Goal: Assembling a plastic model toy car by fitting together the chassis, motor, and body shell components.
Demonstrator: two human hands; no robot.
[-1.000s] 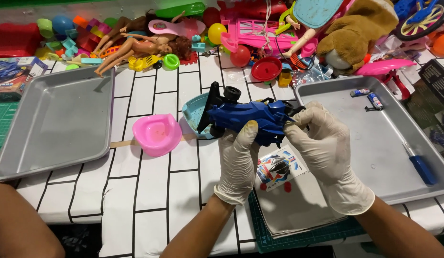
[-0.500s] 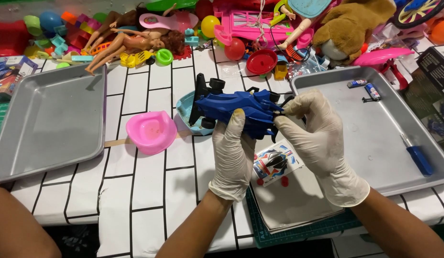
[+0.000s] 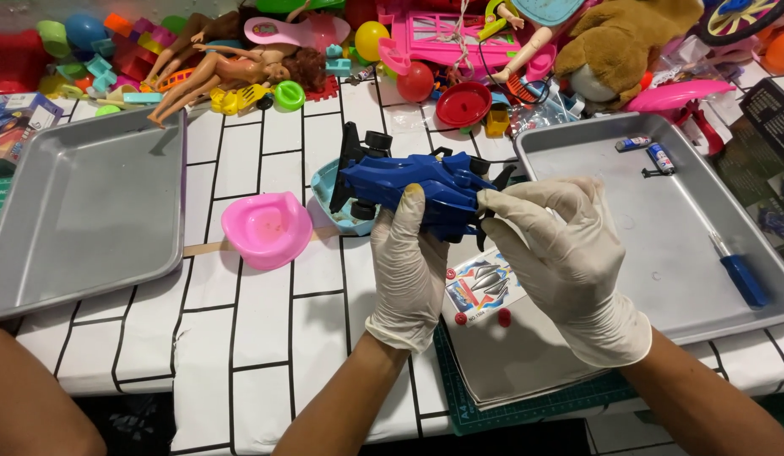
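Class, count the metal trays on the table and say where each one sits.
2. One grey metal tray lies at the left, with nothing in it. The other tray lies at the right, holding a blue-handled screwdriver and two small batteries.

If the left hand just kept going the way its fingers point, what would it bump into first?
The left hand points up the table, away from the person, and already grips the blue toy race car. Past the car, the light blue bowl-shaped toy probably comes first, though depth is hard to judge.
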